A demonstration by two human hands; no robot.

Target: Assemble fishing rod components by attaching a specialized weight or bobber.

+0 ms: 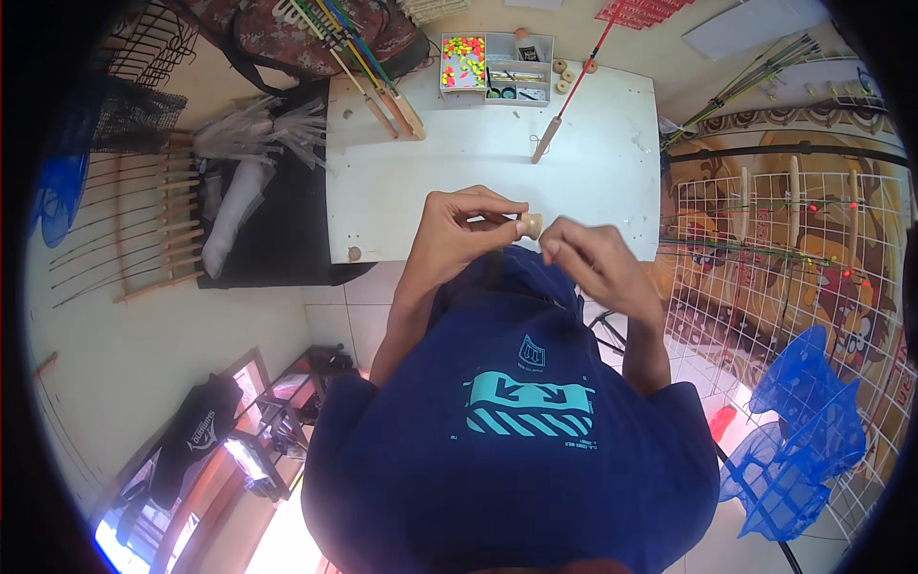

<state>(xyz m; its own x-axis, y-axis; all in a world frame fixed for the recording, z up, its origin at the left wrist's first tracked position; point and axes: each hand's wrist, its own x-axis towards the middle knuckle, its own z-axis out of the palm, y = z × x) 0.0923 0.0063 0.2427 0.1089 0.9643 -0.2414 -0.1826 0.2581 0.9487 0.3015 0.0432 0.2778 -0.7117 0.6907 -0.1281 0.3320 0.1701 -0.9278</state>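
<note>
- The view looks straight down over a person in a dark blue T-shirt (516,450) with a turquoise print, who stands at the near edge of a white rectangular counter (459,191).
- The left hand (459,234) is raised over the counter's near edge, fingers (497,210) curled closed, thumb and forefinger pinching a small pale wooden spool-shaped piece (532,226).
- The right hand (588,258) sits just beside it, fingers bent inward, with the fingertips (553,246) touching or almost touching the same wooden piece from the right; whether they actually grip it cannot be told.
- The wooden piece is held in the air between both hands, above the counter's front edge and close to the person's chest.
- At the far edge of the counter stands a white compartmented plastic box (497,67); its left compartment holds small bright yellow, pink and green bits.
- Just right of the box lie a few small round wooden discs (570,73).
- A thin red rod with a wooden handle (564,105) lies slanted across the far right part of the counter.
- A bundle of thin coloured rods with wooden handles (368,72) lies slanted over the counter's far left corner.
- To the left, a row of thin curved wooden-handled rods (124,230) is spread out on the floor.
- To the right is a white wire grid panel (765,268), and beside it blue mesh nets (794,440).
</note>
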